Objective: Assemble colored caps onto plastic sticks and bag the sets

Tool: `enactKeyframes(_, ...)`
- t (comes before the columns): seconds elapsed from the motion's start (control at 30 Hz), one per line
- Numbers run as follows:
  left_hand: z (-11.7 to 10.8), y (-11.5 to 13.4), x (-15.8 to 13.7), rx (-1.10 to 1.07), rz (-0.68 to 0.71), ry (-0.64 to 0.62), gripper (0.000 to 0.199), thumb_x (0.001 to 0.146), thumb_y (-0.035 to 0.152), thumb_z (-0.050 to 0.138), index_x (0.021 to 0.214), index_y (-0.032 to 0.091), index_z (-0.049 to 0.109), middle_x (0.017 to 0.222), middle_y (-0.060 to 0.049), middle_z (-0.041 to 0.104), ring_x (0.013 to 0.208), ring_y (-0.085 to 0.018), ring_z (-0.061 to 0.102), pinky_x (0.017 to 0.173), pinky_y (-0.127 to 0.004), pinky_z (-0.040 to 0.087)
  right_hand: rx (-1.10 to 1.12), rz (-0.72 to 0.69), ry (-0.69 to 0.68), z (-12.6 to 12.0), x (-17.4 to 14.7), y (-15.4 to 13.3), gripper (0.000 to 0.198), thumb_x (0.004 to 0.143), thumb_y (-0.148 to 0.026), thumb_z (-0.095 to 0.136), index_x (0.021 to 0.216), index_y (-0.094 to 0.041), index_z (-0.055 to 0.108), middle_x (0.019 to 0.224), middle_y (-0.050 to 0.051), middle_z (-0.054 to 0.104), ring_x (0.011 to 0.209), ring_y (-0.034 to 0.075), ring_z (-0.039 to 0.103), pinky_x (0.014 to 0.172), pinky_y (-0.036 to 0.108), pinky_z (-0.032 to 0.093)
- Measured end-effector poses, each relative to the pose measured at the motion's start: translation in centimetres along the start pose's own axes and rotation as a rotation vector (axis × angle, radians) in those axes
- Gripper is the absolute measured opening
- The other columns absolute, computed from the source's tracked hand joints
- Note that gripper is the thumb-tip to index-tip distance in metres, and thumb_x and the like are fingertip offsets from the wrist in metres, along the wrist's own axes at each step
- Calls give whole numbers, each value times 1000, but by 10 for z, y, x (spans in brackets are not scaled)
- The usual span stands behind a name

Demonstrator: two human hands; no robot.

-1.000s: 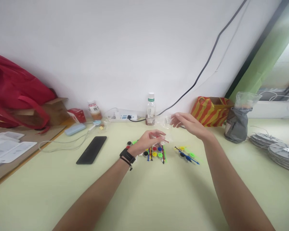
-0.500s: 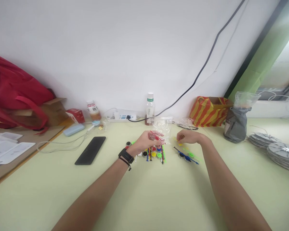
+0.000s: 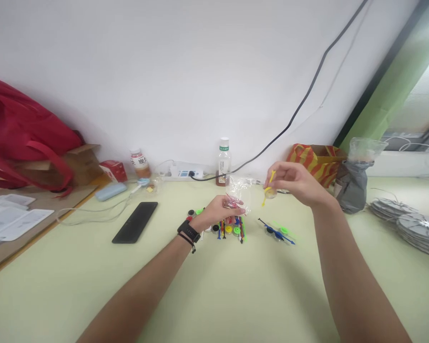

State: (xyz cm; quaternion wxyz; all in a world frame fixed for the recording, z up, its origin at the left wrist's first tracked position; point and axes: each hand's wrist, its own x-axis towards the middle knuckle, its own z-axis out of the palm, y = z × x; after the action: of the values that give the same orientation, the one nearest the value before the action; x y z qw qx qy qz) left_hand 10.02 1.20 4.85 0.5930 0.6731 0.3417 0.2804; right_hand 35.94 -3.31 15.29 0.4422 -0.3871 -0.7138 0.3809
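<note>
My left hand [image 3: 222, 210] is closed around the lower part of a clear plastic bag [image 3: 242, 190]; something red shows through the film at its fingers. Below that hand lies a pile of small coloured pieces [image 3: 229, 229]: round caps and thin arrow-shaped sticks in black, yellow, green, red and blue. My right hand [image 3: 293, 180] is raised above the table and pinches a yellow arrow-shaped spinner [image 3: 270, 190] with a round clear base. On the table beneath it lie a blue arrow piece [image 3: 279, 235] and a green piece [image 3: 283, 230], apart from the pile.
A black phone [image 3: 135, 222] lies to the left. Against the wall stand a bottle with a white cap [image 3: 223, 162], a power strip [image 3: 182, 172] and a second bottle [image 3: 139, 163]. At right are a striped bag [image 3: 316, 162], a grey bag [image 3: 353, 188] and stacked grey discs [image 3: 422, 231].
My right hand has risen off the table, lifting the yellow spinner. My left hand stays nearly in place with the plastic bag.
</note>
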Motion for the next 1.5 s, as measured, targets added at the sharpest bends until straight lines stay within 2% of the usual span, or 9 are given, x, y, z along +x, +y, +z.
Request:
enactKeyframes(0.1, 1, 1, -1, 18, 16, -46, 50, 71, 51, 88, 97, 11, 74, 76, -7, 73, 57, -12, 62, 49, -21, 47, -43, 52, -27, 11, 4, 1, 27, 78, -39, 82, 88, -20, 67, 83, 7, 77, 78, 23, 74, 74, 35, 60)
enactKeyframes(0.27, 0, 0, -1, 79, 28, -51, 59, 65, 45, 93, 112, 15, 73, 90, -7, 76, 73, -16, 70, 64, -25, 56, -89, -15, 399, 16, 15, 17, 33, 79, -46, 81, 94, -20, 67, 83, 7, 77, 78, 23, 75, 75, 38, 63)
enactKeyframes(0.33, 0, -1, 0, 118, 46, -45, 60, 65, 44, 93, 114, 16, 73, 92, -7, 76, 77, -17, 72, 68, -26, 57, -110, -52, 497, 16, 16, 18, 34, 79, -46, 80, 97, -21, 66, 81, 6, 77, 74, 23, 75, 72, 38, 64)
enactKeyframes(0.7, -2, -8, 2, 239, 110, -2, 55, 69, 45, 89, 113, 15, 73, 86, -7, 76, 72, -17, 71, 63, -25, 55, -356, -253, 678, 30, 16, 8, 26, 86, -40, 70, 104, -23, 62, 77, 3, 74, 74, 24, 75, 70, 36, 62)
enactKeyframes(0.77, -3, -8, 2, 250, 121, -1, 55, 71, 45, 88, 115, 15, 73, 84, -7, 76, 69, -17, 71, 61, -24, 53, -378, -252, 660, 30, 14, 6, 26, 86, -41, 70, 103, -23, 61, 78, 4, 74, 73, 24, 75, 67, 35, 62)
enactKeyframes(0.97, -2, -5, 2, 235, 133, 21, 56, 71, 45, 87, 116, 14, 73, 80, -6, 75, 64, -16, 68, 59, -25, 51, -400, -133, 423, 30, 10, 1, 28, 87, -46, 70, 94, -21, 60, 81, 5, 74, 58, 20, 71, 52, 29, 55)
enactKeyframes(1.13, -5, -5, 3, 285, 145, 55, 53, 74, 47, 85, 115, 15, 74, 83, -7, 76, 66, -17, 68, 60, -25, 51, -315, -80, 301, 28, 9, -4, 30, 85, -48, 72, 93, -20, 62, 84, 6, 75, 61, 20, 72, 57, 30, 57)
enactKeyframes(1.33, -7, -7, 4, 319, 184, 52, 51, 75, 47, 84, 114, 16, 74, 94, -9, 76, 73, -18, 68, 65, -27, 51, -194, -6, 320, 28, 6, -14, 33, 82, -47, 76, 97, -20, 63, 82, 5, 74, 55, 17, 67, 52, 27, 53)
enactKeyframes(1.5, -9, -10, 6, 319, 223, 86, 46, 74, 45, 84, 108, 15, 76, 93, -8, 75, 76, -17, 66, 66, -26, 50, -95, 72, 271, 27, 4, -18, 32, 79, -43, 78, 98, -21, 63, 59, -4, 63, 42, 11, 52, 45, 25, 41)
